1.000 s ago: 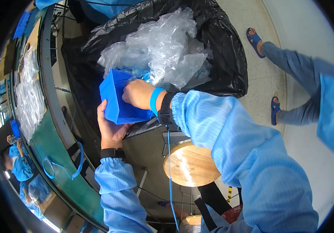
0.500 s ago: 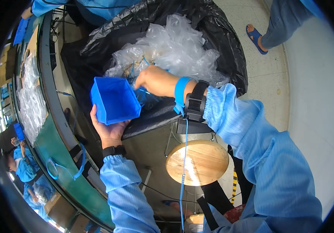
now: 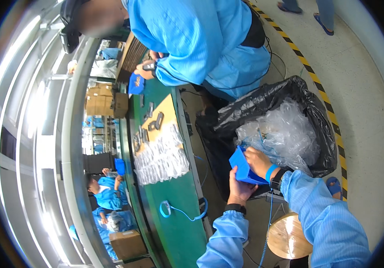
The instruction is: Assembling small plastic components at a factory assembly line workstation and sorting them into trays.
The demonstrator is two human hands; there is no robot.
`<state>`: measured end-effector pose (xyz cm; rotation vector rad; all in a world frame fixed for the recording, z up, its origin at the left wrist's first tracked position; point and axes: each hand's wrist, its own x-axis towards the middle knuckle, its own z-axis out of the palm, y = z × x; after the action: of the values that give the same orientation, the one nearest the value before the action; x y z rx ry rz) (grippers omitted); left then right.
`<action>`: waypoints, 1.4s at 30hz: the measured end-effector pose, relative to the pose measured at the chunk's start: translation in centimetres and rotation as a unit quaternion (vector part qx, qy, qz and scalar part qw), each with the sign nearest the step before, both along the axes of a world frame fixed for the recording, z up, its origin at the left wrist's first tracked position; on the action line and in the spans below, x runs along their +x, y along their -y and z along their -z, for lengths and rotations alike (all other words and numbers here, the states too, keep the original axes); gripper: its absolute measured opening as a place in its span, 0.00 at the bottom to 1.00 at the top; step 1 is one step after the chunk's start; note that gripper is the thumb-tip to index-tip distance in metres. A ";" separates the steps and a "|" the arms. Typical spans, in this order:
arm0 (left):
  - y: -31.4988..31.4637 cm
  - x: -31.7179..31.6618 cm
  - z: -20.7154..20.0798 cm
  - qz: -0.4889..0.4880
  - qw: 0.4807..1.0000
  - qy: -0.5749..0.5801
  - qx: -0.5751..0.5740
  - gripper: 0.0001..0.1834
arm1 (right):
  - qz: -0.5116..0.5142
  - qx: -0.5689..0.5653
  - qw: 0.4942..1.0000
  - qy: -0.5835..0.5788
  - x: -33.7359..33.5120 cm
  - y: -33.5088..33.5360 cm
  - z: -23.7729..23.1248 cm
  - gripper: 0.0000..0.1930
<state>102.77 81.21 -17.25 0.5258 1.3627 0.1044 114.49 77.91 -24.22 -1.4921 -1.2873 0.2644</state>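
Observation:
My left hand (image 3: 240, 186) grips a small blue plastic bin (image 3: 242, 166) from below and its near side, fingers wrapped round it. The bin is tilted, and its inside is mostly hidden from me. Right at its rim is my right hand (image 3: 258, 162), fingers curled down and partly hidden by the bin; what they hold, if anything, does not show. A blue wrist strap (image 3: 271, 172) with a coiled cord circles my right wrist. Just beyond both hands stands a large container lined with a black bag (image 3: 227, 129), heaped with clear plastic bags (image 3: 290, 134).
Left runs a green conveyor bench (image 3: 165, 232) bearing clear-wrapped packets (image 3: 163, 158), small dark parts (image 3: 158, 120) and a loose blue wrist strap (image 3: 165, 209). A co-worker (image 3: 201, 44) in blue stands at the far bench, holding a blue bin (image 3: 136, 84). Near me is a round wooden stool (image 3: 290, 236).
My view has swung left and up, showing the bench and co-worker. My right hand has moved from above the plastic bags to the bin's rim. My left hand still holds the bin, now tipped.

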 end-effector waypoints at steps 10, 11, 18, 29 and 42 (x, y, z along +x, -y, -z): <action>2.3 3.5 0.5 0.029 0.997 0.012 0.065 0.42 | -0.106 -0.117 0.975 -0.153 0.9 1.3 3.7 0.13; 2.7 3.9 1.0 0.035 0.997 0.004 0.069 0.42 | -0.127 -0.149 0.966 -0.168 1.9 1.9 3.7 0.16; 3.1 4.8 2.5 -0.045 0.983 0.116 0.136 0.28 | -0.176 -0.164 0.954 -0.179 3.1 2.8 4.1 0.22; -3.1 -0.4 0.6 -0.047 0.960 0.064 0.269 0.35 | -0.272 -0.297 0.894 -0.196 9.4 3.0 4.1 0.07; 0.5 1.5 1.3 -0.006 0.992 0.002 0.127 0.42 | -0.053 -0.368 0.822 -0.430 13.9 3.0 5.7 0.10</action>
<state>104.27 80.71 -18.58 0.7297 1.3560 0.2910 128.40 74.92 -29.93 -1.5888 -0.5062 1.4655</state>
